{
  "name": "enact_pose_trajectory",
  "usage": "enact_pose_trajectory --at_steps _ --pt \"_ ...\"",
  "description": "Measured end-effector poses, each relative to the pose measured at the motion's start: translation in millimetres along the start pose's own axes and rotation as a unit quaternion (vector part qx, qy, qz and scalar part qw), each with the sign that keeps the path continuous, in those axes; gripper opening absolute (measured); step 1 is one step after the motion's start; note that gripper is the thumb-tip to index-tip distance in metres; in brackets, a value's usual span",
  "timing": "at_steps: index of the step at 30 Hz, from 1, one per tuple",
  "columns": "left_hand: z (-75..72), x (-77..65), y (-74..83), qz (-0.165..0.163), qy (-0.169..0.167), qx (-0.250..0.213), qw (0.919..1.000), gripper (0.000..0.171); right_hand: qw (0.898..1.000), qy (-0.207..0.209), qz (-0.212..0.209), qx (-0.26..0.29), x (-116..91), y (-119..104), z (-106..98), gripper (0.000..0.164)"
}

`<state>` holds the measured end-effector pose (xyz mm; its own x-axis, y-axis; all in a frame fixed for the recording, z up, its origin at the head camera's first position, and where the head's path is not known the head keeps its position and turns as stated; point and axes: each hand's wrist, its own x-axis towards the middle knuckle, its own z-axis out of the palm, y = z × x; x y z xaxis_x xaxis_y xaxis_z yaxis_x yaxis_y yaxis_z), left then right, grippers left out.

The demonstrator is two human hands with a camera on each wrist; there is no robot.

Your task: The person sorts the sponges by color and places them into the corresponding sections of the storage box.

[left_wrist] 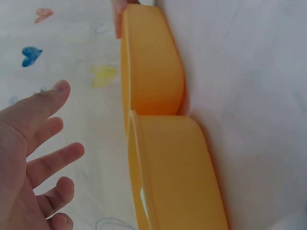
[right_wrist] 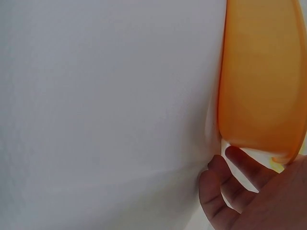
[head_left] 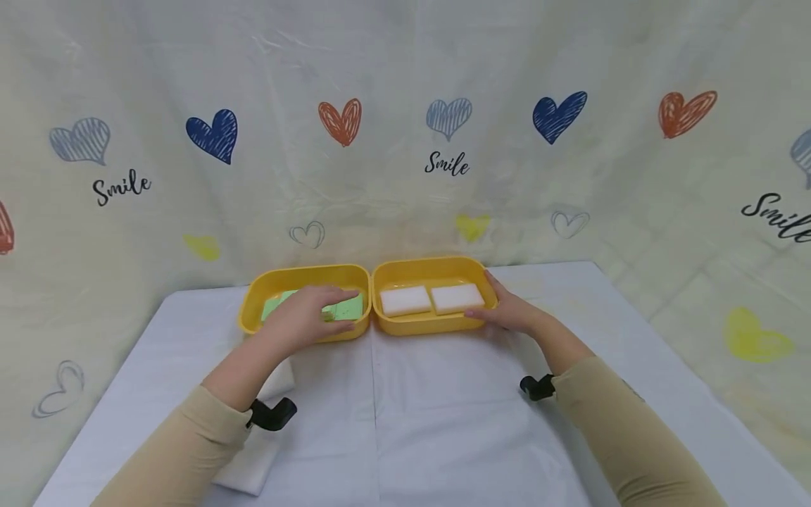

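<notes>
Two yellow plastic trays stand end to end on the white-covered table. The left tray (head_left: 253,296) has light green sponge-like pieces (head_left: 348,308) in it. In the right tray (head_left: 418,326) lie two white sponge-like blocks (head_left: 405,301). My left hand (head_left: 304,317) is over the left tray, fingers spread and nothing in them; the left wrist view shows it apart from the tray's rim. My right hand (head_left: 510,310) grips the outer end of the right tray, thumb over the front rim and index finger at the back corner. Its other fingers (right_wrist: 235,189) curl by the end wall.
White folded cloth-like pieces (head_left: 247,465) lie on the table (head_left: 456,408) beneath my left forearm. Right behind the trays hangs a pale sheet (head_left: 393,197) printed with hearts and "Smile". Black wrist mounts (head_left: 272,414) sit at both sleeve cuffs.
</notes>
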<state>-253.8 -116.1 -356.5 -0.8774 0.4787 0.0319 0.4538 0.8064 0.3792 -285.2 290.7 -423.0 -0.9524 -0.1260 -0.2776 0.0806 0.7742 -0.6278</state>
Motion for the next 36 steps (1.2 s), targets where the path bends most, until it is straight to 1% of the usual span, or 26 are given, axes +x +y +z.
enact_pose_trajectory --at_steps 2,6,8,11,13,15,20,26,33,36 --pt "-0.2 -12.7 -11.2 0.003 0.002 -0.003 1.0 0.06 1.0 0.0 -0.001 -0.003 -1 1 0 0.119" --pt "-5.0 -36.6 -32.9 0.024 0.009 -0.019 0.9995 0.055 1.0 0.004 -0.008 -0.006 -1 2 -1 0.119" --pt "-8.7 -48.1 -41.7 0.022 0.003 -0.024 0.9995 0.055 1.0 0.005 -0.006 -0.007 0 4 -1 0.119" --pt "-13.4 -64.7 -51.9 0.004 -0.014 -0.027 0.9995 0.058 1.0 0.005 -0.002 -0.008 -1 5 -1 0.119" --pt "-15.2 -74.9 -57.8 -0.015 -0.024 -0.025 0.9993 0.06 1.0 0.005 0.0 -0.011 -1 5 -1 0.119" --pt "-16.2 -83.6 -63.2 -0.025 -0.027 -0.022 0.9991 0.061 1.0 0.003 0.001 -0.012 -3 3 -2 0.118" --pt "-14.9 -98.3 -78.8 -0.042 -0.029 -0.013 0.9986 0.059 1.0 0.001 -0.002 -0.012 -6 -1 -3 0.117" --pt "-9.1 -112.7 -100.1 -0.069 -0.046 -0.025 0.9962 0.059 1.0 -0.003 -0.007 -0.009 -4 -1 -3 0.116" --pt "2.5 -123.5 -117.0 -0.104 -0.067 -0.023 0.992 0.064 1.0 -0.007 0.002 -0.007 0 1 -3 0.117" --pt "6.5 -128.0 -122.7 -0.108 -0.077 -0.013 0.9911 0.065 1.0 -0.008 0.0 -0.005 1 2 -2 0.118"
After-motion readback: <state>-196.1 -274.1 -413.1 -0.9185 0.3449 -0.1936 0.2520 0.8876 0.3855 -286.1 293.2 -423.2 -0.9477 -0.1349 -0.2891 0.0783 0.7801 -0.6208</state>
